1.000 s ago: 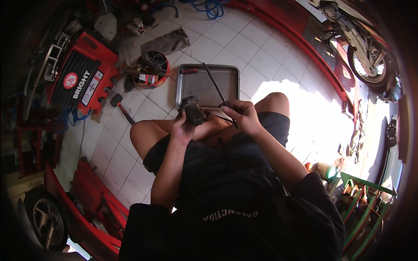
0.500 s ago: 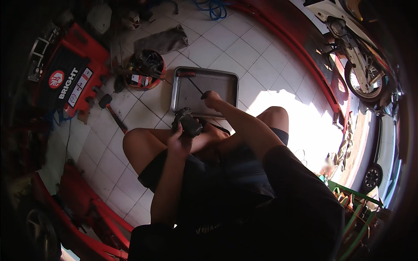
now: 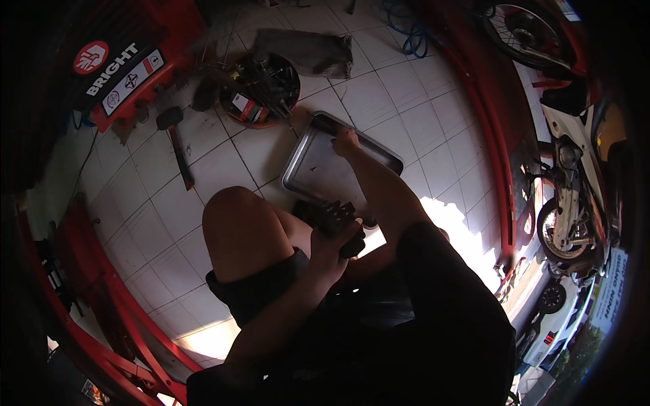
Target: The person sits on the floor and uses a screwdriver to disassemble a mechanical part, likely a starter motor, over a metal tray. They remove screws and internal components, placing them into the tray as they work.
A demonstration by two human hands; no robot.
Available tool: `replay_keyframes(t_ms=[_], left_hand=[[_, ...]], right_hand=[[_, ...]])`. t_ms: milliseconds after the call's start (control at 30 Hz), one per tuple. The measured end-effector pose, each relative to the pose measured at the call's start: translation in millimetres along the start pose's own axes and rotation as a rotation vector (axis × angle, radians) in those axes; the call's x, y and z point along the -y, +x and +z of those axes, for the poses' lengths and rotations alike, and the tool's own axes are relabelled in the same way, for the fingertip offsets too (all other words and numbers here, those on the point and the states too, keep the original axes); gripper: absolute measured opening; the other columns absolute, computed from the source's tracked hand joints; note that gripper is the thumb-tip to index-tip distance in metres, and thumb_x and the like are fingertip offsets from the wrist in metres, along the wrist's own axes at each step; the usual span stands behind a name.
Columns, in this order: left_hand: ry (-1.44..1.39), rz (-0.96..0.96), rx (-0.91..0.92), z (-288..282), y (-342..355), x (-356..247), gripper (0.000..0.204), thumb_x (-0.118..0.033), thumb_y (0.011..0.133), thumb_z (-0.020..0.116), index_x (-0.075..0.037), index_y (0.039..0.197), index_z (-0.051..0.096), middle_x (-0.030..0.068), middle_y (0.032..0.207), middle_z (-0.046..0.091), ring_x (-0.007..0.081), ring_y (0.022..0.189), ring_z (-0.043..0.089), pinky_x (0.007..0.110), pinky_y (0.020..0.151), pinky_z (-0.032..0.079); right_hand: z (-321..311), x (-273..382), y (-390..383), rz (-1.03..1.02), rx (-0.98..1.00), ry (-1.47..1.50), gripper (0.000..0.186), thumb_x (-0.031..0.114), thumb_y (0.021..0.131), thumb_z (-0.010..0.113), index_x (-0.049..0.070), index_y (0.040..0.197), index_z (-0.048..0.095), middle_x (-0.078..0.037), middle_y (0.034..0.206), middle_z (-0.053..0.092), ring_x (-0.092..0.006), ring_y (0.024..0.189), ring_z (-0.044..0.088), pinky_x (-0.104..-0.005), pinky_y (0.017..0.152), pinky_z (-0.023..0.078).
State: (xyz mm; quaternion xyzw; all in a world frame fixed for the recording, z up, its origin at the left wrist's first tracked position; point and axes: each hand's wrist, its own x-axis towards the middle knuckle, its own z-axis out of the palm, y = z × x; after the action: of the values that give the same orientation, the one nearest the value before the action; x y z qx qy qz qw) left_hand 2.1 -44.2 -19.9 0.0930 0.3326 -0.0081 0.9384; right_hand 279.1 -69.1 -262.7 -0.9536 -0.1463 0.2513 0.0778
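My left hand is wrapped round a dark metal part with stubby projections, held above my lap; its exact kind is unclear. Beyond it a shallow metal tray rests on the floor, with a small light bit inside. At the tray's far side, my right hand is closed, fingertips at the end of what looks like a screwdriver. Its dark handle lies in the tray's far left corner, and the shaft is hard to make out in the shadow.
A round tub of tools and boxes stands behind the tray, near a grey cloth. Left lie a mallet and a red machine. Red steel beams run along both sides; motorbikes stand at the right.
My right hand has moved from the tray's middle to its far side, and the screwdriver has swung toward the far rim. My left hand has turned the metal part. The view has shifted.
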Motion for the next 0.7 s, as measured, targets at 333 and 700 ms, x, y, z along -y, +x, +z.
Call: replay_keyframes(t_ms=[333,700], left_hand=[[-0.054,0.043,-0.093,13.7,-0.8,-12.8,0.048,0.000,0.083,0.078,-0.001,0.124,0.053,0.0104,0.104,0.067,0.0196,0.087,0.069,0.032,0.071,0.058],[0.277,0.242,0.075,12.4,5.0,-3.6,0.027,-0.001,0.083,0.078,0.000,0.107,0.064,0.0070,0.093,0.068,0.0162,0.080,0.066,0.030,0.069,0.054]], right_hand=[[-29.7,39.0,-19.5,0.093,0.077,-0.072,0.028,0.016,0.092,0.059,0.002,0.116,0.065,-0.021,0.122,0.066,-0.0349,0.117,0.063,-0.0459,0.097,0.053],[-27.1,-51.0,-133.5,0.104,0.592,0.737,0.022,0.018,0.083,0.075,0.001,0.096,0.072,-0.014,0.088,0.071,-0.0213,0.080,0.070,-0.0345,0.068,0.055]])
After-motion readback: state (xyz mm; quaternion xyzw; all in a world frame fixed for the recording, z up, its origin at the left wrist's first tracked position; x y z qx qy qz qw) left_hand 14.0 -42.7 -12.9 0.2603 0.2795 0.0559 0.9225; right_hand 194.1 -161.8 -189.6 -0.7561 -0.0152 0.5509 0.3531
